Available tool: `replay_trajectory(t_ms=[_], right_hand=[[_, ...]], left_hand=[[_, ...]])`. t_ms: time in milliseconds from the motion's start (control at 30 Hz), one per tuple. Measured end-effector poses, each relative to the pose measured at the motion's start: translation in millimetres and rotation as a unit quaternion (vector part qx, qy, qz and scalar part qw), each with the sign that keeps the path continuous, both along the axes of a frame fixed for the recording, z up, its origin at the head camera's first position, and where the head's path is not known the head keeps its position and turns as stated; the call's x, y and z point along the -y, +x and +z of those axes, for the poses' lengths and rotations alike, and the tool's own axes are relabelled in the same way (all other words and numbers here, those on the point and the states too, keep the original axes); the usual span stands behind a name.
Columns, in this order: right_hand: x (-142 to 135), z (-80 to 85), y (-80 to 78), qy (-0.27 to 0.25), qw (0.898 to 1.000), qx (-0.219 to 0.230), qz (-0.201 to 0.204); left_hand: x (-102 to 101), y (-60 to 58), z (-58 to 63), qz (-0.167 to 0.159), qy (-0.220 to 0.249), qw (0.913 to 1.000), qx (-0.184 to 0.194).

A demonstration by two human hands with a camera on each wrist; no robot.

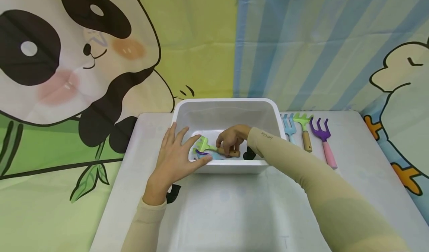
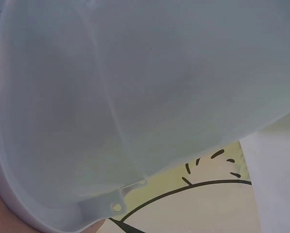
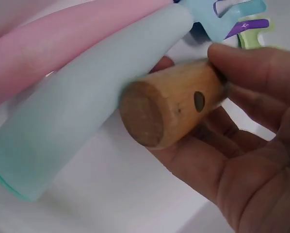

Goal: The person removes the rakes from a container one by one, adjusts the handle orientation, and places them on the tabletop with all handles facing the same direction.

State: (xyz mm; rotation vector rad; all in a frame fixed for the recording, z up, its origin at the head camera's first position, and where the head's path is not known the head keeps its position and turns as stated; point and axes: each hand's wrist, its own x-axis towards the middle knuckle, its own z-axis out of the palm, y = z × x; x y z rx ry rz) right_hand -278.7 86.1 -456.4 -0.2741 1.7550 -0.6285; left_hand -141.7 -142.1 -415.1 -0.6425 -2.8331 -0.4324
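Observation:
My right hand (image 1: 232,137) reaches into a white plastic bin (image 1: 224,166) and pinches the wooden handle (image 3: 179,104) of a small green toy rake (image 1: 203,144) between thumb and fingers. Beside it in the bin lie a tool with a light blue handle (image 3: 96,92) and another with a pink handle (image 3: 77,36); blue and purple prongs show past them in the right wrist view. My left hand (image 1: 174,155) rests at the bin's front left corner, fingers spread and fairly straight, thumb over the front rim. The left wrist view mostly shows the bin's outer wall (image 2: 159,87).
Right of the bin, on the white table (image 1: 218,214), lie a light blue garden fork (image 1: 289,127), a green rake with a wooden handle (image 1: 305,132) and a purple fork with a pink handle (image 1: 325,140). A cartoon-printed curtain (image 1: 201,39) hangs behind.

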Motion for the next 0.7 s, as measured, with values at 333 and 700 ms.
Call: replay_trajectory(t_ms=[333, 700], right_hand=[[-13.0, 23.6, -0.2, -0.038, 0.999, -0.022, -0.03], [-35.6, 63.0, 3.5, -0.106, 0.991, -0.015, -0.083]], left_hand=[[-4.4, -1.4, -0.4, -0.004, 0.003, 1.0, 0.007], [0.0, 0.5, 2.2, 0.002, 0.001, 1.0, 0.005]])
